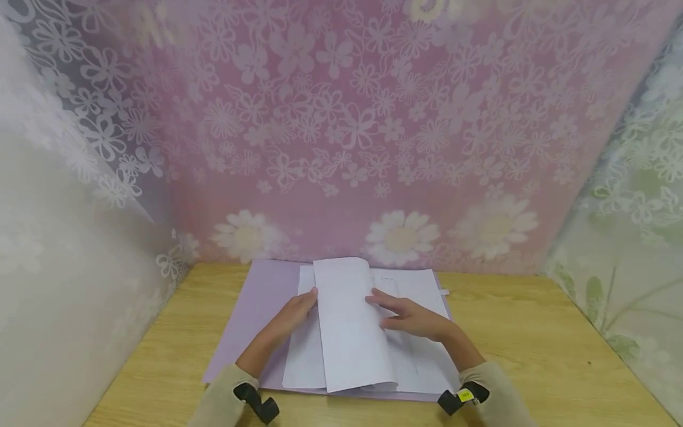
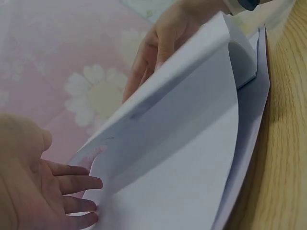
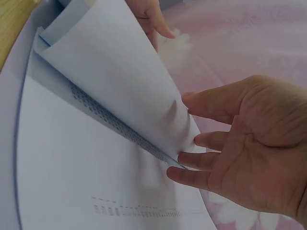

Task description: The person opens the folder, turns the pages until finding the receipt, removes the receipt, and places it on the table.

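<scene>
A lilac folder (image 1: 267,296) lies spread on the table with white printed sheets (image 1: 427,356) on it. Over these, several white pages (image 1: 349,332) stand raised and bend over in a loose fold. My left hand (image 1: 296,311) is at the left edge of the bent pages; the left wrist view shows its fingers (image 2: 79,184) extended, tips right at the paper. On the other side, my right hand (image 1: 413,317) has its fingers spread. In the right wrist view its thumb and fingertips (image 3: 192,160) touch the bent pages near their fold.
The wooden table (image 1: 533,344) extends to both sides of the folder. A pink flowered backdrop (image 1: 341,148) rises right behind it, with pale side panels at left and right. A small white tab (image 1: 444,292) sticks out from the folder's right edge.
</scene>
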The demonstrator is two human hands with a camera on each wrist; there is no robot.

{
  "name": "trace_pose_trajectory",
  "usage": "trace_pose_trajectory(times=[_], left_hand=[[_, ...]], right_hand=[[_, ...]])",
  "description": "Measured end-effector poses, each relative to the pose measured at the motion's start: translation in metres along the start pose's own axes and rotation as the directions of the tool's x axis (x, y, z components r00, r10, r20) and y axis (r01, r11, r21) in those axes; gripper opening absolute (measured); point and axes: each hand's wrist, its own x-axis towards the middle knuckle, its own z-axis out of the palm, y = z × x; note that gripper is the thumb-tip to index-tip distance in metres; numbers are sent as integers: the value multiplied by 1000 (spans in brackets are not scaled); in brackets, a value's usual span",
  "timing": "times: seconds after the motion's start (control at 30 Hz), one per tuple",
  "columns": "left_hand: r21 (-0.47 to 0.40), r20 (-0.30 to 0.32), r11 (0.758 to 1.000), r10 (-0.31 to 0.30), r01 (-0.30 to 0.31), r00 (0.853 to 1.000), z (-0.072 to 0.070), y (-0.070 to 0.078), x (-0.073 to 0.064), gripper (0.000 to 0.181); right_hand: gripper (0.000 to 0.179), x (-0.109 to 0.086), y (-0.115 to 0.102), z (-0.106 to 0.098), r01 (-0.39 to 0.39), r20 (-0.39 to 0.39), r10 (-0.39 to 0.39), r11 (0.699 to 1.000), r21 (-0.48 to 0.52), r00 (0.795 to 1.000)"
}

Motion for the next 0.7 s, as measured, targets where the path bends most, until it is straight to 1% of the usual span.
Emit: trace_pose_trajectory(times=[0.13, 0.23, 0.3, 0.47, 0.6, 0.7], left_hand=[[-28, -53, 1000, -7, 5, 999, -3, 1, 3, 59], [-45, -104, 999, 3, -8, 995, -9, 0, 7, 53], [-59, -131, 998, 4, -12, 991, -14, -1, 9, 53], [-73, -150, 997, 15, -26, 989, -28, 0, 9, 56], [-44, -147, 998, 29, -36, 989, -36, 3, 5, 61], [50, -151, 997, 59, -52, 987, -41, 6, 2, 63]], right_hand=[[64, 3, -6, 7, -1, -4, 1, 1000, -5, 1000], [63, 7, -11, 14, -1, 4, 1, 1000, -25, 1000], [62, 8, -14, 19, 0, 6, 0, 999, -45, 1000], [58, 10, -20, 31, 16, -7, -17, 994, -106, 1000], [59, 11, -22, 41, 12, -27, -17, 985, -170, 999], [60, 12, -23, 47, -6, -55, -7, 973, -232, 998]])
